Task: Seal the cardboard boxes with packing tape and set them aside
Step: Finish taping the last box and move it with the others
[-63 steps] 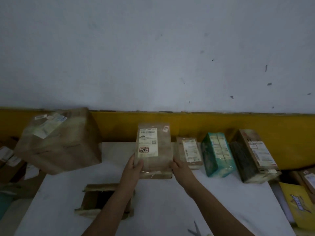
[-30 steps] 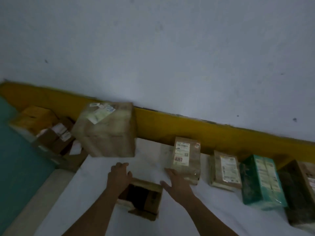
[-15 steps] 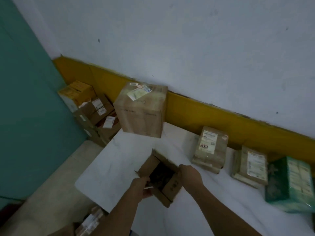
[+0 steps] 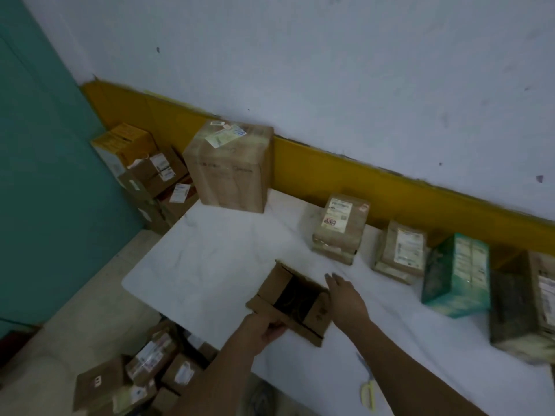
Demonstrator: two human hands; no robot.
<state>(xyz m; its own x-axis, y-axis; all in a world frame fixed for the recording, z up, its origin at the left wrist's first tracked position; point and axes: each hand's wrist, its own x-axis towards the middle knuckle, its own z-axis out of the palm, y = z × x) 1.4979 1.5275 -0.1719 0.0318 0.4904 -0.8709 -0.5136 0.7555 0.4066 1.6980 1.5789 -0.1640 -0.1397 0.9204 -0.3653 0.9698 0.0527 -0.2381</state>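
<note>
A small open cardboard box [image 4: 315,318] lies on the white table [image 4: 210,265] near its front left part, flaps spread and a dark inside showing. My left hand [image 4: 264,327] grips the box's near flap. My right hand [image 4: 345,298] rests flat against the box's right side, fingers straight and apart. A taped box with a shipping label [image 4: 341,228] stands behind it by the wall. No tape roll is in view.
A large taped carton [image 4: 231,169] stands at the table's back left corner. More parcels line the wall: a labelled one [image 4: 402,250], a green box [image 4: 458,274], a dark one [image 4: 522,304]. Scissors [image 4: 368,385] lie near the front edge. Boxes are piled on the floor [image 4: 144,175] [image 4: 144,373].
My hands let go of the labelled taped box at the wall and moved to the open box. The view swung left and down. My right hand has opened out flat.
</note>
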